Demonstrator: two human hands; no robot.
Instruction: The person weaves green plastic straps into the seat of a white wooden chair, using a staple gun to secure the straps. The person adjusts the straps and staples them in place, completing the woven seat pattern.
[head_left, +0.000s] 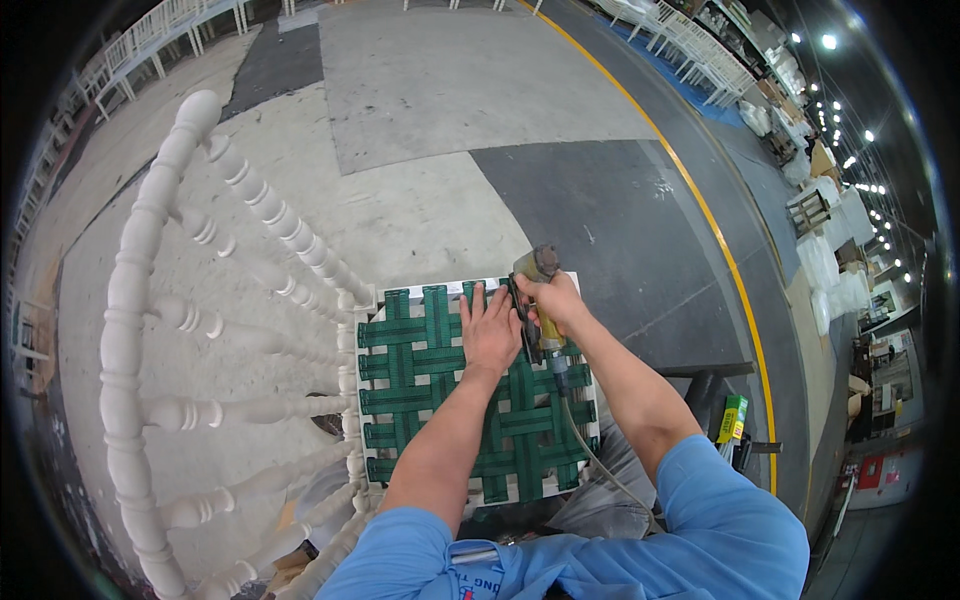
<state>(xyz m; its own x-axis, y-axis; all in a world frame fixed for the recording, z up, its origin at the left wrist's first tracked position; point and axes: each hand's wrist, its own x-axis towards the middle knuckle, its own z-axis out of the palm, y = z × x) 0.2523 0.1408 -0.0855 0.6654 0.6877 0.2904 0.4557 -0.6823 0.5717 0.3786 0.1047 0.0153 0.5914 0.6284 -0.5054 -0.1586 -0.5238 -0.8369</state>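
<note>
A white chair with a turned-spindle back (128, 300) lies in front of me, its back toward the left. Dark green webbing (408, 362) is woven in a criss-cross over its seat frame. Flat on the webbing near the far edge rests my left hand (490, 335), its fingers spread. My right hand (556, 298) grips a yellow and dark staple gun (540, 262) held over the far right part of the seat. From the tool's lower end an air hose (585, 447) runs back toward my lap. The gun's tip is hard to make out.
A yellow line (712, 215) crosses the grey floor on the right. Rows of white chairs (690, 50) stand at the far right and far left. Close to my right elbow is a green and yellow box (733, 418). Wrapped goods (818, 262) are piled along the right side.
</note>
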